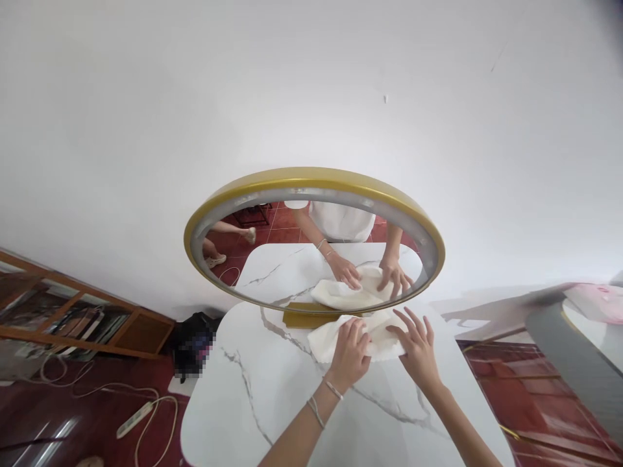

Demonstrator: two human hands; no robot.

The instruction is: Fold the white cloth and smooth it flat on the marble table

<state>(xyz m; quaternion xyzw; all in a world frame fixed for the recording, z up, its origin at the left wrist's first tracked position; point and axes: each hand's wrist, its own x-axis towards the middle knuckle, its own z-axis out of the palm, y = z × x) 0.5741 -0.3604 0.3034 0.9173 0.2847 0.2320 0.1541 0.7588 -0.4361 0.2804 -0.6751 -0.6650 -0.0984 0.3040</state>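
A thin white cloth (pixel 382 334), creased and partly spread, lies on the white marble-patterned table (pixel 238 402) just before a round gold-framed mirror (pixel 311 176). My left hand (pixel 350 350), with bracelets at its wrist, rests on the cloth's left part, its fingers curled onto the fabric. At the right end of the cloth is my right hand (pixel 416 350), fingers spread apart, with the thumb side close to the fabric. Both hands and the cloth are reflected in the mirror. Under the mirror, its gold base (pixel 304 318) is partly covered by the cloth.
A white wall (pixel 121 117) rises behind the table. To the left are a wooden bookcase (pixel 82 311), a black bag (pixel 195 334) and a power strip (pixel 134 420) with cords on the red floor. Another table (pixel 564 350) stands at right. A person's legs appear in the mirror.
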